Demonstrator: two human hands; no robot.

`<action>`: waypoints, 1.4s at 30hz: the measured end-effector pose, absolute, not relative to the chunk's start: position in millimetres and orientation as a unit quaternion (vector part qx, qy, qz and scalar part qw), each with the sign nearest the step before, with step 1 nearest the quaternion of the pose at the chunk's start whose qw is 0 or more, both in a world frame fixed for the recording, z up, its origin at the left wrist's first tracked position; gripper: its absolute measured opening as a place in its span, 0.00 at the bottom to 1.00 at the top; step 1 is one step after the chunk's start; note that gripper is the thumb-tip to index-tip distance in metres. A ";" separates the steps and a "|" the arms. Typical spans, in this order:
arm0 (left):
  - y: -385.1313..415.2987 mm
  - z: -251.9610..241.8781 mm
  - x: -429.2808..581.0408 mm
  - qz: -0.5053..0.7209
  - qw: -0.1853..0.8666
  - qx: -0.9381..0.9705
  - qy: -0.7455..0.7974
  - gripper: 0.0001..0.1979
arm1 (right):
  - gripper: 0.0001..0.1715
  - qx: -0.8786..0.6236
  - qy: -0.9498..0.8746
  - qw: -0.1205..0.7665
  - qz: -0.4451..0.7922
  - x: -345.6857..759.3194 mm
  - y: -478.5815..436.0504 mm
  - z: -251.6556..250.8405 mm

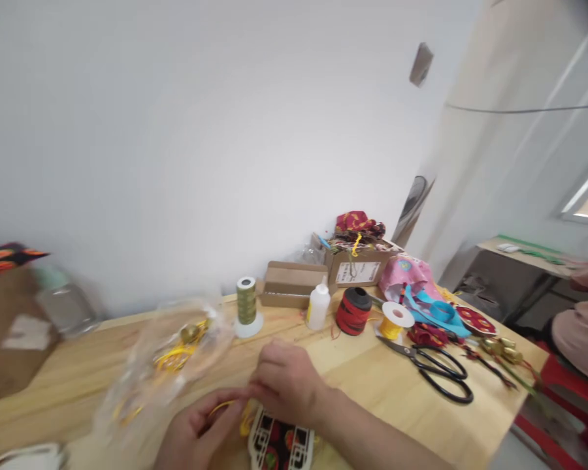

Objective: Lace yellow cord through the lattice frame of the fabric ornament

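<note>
Low in the view, my left hand [198, 431] and my right hand [287, 382] meet over the wooden table [362, 385]. Both pinch a thin yellow cord [225, 408] that runs between their fingertips. Just below my right hand lies a flat ornament [279, 447] with a white lattice rim and a dark red and black pattern. Left of my hands sits a clear plastic bag [171, 359] holding yellow cord and a small gold bell; it is blurred by motion.
Behind my hands stand an olive thread spool [246, 303], a white glue bottle [318, 307], a red and black spool [353, 311] and a yellow spool [394, 321]. Black scissors [436, 369] lie to the right. Cardboard boxes [294, 284] line the wall. Another person [585, 326] sits at far right.
</note>
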State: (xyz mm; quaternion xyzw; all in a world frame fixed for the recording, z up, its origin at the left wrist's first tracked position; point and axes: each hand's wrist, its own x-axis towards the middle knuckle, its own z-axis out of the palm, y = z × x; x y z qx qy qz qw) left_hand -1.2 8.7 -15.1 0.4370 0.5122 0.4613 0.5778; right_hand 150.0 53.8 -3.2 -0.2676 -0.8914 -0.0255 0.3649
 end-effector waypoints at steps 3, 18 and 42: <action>3.5 -5.7 3.5 0.468 0.587 0.439 0.493 0.09 | 0.15 -0.286 -0.876 0.387 0.028 151.4 51.8 -3.4; 3.4 -16.9 4.5 0.459 0.577 0.422 0.527 0.11 | 0.21 -0.363 -0.852 0.376 0.019 153.1 55.9 -9.0; 6.1 -5.5 -11.3 0.299 0.418 0.654 0.555 0.11 | 0.22 -0.385 -0.876 0.276 0.089 163.0 57.5 1.3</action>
